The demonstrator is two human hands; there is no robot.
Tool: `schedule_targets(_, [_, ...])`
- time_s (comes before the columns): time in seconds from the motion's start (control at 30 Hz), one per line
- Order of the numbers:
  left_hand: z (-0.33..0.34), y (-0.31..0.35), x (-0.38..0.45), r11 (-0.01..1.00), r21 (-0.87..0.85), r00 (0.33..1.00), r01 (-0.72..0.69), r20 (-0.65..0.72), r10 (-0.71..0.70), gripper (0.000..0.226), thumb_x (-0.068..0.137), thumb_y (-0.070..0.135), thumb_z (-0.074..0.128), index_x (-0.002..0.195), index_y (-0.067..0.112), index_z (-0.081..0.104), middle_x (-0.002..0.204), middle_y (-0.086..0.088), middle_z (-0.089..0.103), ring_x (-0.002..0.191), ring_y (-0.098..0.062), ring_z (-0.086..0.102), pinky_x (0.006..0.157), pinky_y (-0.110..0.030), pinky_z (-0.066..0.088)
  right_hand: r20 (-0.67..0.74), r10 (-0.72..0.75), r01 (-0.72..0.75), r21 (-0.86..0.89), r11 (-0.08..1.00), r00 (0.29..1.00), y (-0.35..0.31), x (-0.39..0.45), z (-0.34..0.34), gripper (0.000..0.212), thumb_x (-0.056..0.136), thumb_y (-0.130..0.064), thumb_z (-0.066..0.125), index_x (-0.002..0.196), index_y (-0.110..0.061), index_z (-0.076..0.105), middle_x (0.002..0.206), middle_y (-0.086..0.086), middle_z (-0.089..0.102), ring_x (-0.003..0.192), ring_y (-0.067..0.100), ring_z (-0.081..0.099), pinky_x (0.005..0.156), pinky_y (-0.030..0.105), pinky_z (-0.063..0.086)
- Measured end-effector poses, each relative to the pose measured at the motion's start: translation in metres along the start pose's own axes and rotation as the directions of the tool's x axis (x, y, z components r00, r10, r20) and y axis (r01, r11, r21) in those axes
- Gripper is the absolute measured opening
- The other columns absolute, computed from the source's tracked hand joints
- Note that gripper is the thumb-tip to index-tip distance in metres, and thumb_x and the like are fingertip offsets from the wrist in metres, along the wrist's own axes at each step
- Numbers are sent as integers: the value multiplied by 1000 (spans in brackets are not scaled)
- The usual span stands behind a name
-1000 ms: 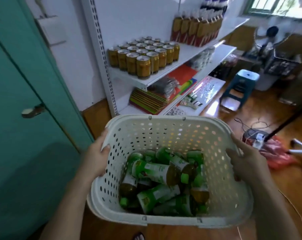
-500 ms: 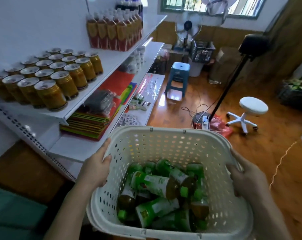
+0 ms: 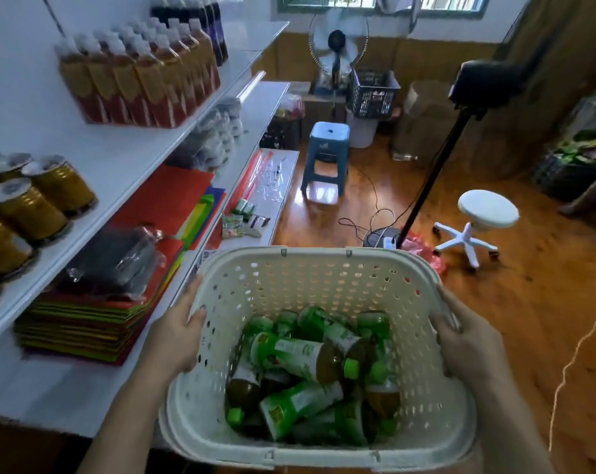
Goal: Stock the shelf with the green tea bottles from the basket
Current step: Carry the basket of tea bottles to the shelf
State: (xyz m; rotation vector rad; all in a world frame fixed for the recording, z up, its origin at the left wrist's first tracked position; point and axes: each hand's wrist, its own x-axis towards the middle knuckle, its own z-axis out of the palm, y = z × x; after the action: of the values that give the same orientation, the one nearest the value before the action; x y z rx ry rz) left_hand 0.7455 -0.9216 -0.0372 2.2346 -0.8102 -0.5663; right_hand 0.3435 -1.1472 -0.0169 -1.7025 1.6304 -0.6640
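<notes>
The green tea bottles (image 3: 306,374) lie heaped loose in the basket (image 3: 323,268), carried beside the shelf (image 3: 125,159). Tilted, the heap could roll and spill. They sit between the left hand (image 3: 176,336) and right hand (image 3: 467,343), each gripping a side rim.

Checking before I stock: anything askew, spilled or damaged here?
No spill or damage shows. The green tea bottles lie jumbled on their sides in the basket, held by left hand and right hand.
</notes>
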Motion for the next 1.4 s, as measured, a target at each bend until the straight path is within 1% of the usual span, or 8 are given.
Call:
schedule_targets(0.1, [10, 10, 56, 999, -41, 1000, 20, 9, -20, 65, 113, 27, 52, 154, 73, 31, 47, 2, 45, 41, -27, 47, 44, -38, 46, 25, 29, -29, -11, 1000, 999, -15, 45, 18, 53, 104, -45, 66, 143, -76, 47, 113, 5, 79, 73, 28, 75, 69, 47, 67])
schedule_targets(0.23, [22, 22, 145, 999, -51, 998, 6, 56, -4, 66, 112, 24, 52, 152, 74, 35, 45, 5, 40, 40, -23, 43, 42, -38, 47, 21, 56, -56, -17, 998, 998, -44, 109, 50, 51, 106, -33, 68, 143, -64, 53, 89, 5, 77, 47, 24, 65, 44, 36, 58])
schedule_targets(0.5, [26, 74, 299, 999, -37, 997, -26, 78, 29, 66, 112, 28, 52, 146, 81, 32, 42, 1, 46, 37, -30, 51, 45, -53, 54, -16, 99, -99, -8, 995, 995, -107, 222, 93, 52, 107, -38, 65, 141, -72, 44, 96, -8, 72, 62, 27, 73, 56, 44, 65])
schedule_targets(0.8, [50, 141, 475, 1000, -20, 998, -23, 65, 24, 62, 112, 24, 52, 155, 66, 39, 53, -5, 44, 41, -31, 52, 42, -37, 50, 14, 64, -63, -44, 997, 998, -147, 401, 145, 53, 106, -41, 64, 148, -69, 45, 123, 6, 74, 92, 31, 73, 74, 55, 68])
schedule_targets(0.9, [63, 157, 531, 1000, -28, 1000, 1, 25, 0, 62, 112, 23, 51, 158, 63, 38, 56, -10, 48, 43, -32, 53, 39, -35, 50, 51, 35, -34, -30, 999, 998, -171, 464, 159, 54, 109, -30, 63, 157, -50, 51, 97, 1, 76, 74, 31, 74, 59, 45, 65])
schedule_targets(1.07, [76, 183, 610, 999, -45, 1000, 26, 8, -26, 63, 113, 25, 48, 156, 68, 34, 56, -10, 44, 43, -30, 49, 42, -39, 50, 70, -21, 24, -38, 999, 997, -198, 573, 182, 56, 106, -41, 63, 137, -82, 42, 107, 5, 79, 83, 33, 77, 73, 54, 67])
schedule_targets(1.23, [89, 214, 702, 999, -30, 999, 22, -28, -23, 62, 111, 28, 52, 156, 67, 36, 60, -10, 61, 42, -27, 57, 45, -44, 57, 63, -34, 36, -30, 999, 997, -248, 657, 202, 52, 109, -28, 65, 157, -44, 53, 85, -19, 59, 77, 7, 64, 41, 10, 42])
schedule_targets(1.4, [107, 234, 811, 1000, 3, 1000, 26, 12, -26, 61, 111, 30, 50, 153, 72, 34, 57, -18, 58, 44, -31, 57, 49, -50, 60, 38, 15, -14, -39, 999, 999, -272, 743, 239, 51, 109, -27, 64, 156, -44, 54, 99, -7, 74, 63, 15, 66, 40, 15, 46])
